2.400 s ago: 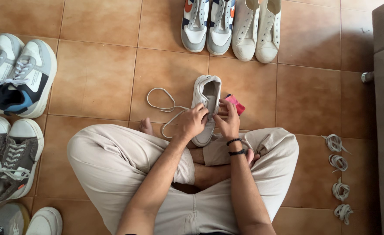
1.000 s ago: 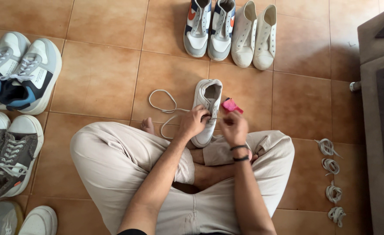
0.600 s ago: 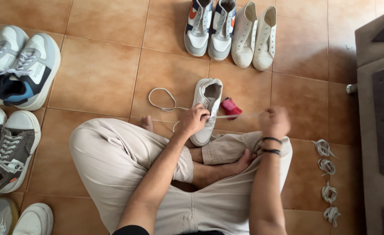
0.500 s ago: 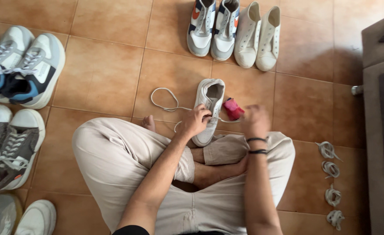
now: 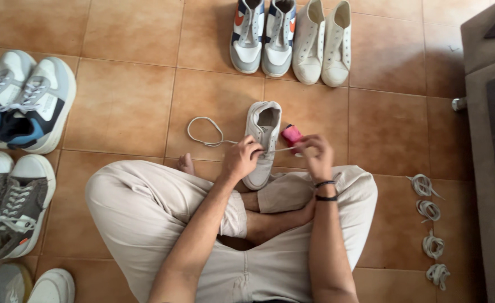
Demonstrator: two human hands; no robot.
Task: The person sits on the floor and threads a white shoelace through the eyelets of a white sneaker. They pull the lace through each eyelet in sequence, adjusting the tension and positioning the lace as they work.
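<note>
I sit cross-legged on a tiled floor with a white sneaker (image 5: pixel 263 124) in front of my knees. My left hand (image 5: pixel 240 160) grips the sneaker's near side and holds it down. My right hand (image 5: pixel 314 154) pinches one end of the white lace (image 5: pixel 203 138), which runs taut from the shoe's eyelets to my fingers. The rest of the lace lies looped on the floor left of the shoe. A small pink object (image 5: pixel 291 134) lies just right of the sneaker, partly behind my right hand.
Two pairs of sneakers (image 5: pixel 286 35) stand at the top. More sneakers (image 5: pixel 26 106) line the left edge. Several bundled white laces (image 5: pixel 431 227) lie on the floor at right, beside a grey piece of furniture (image 5: pixel 491 140).
My right hand pulled the lace end out to the right, then came back close to the shoe. My left hand stayed on the sneaker. The floor loop of lace shrank slightly.
</note>
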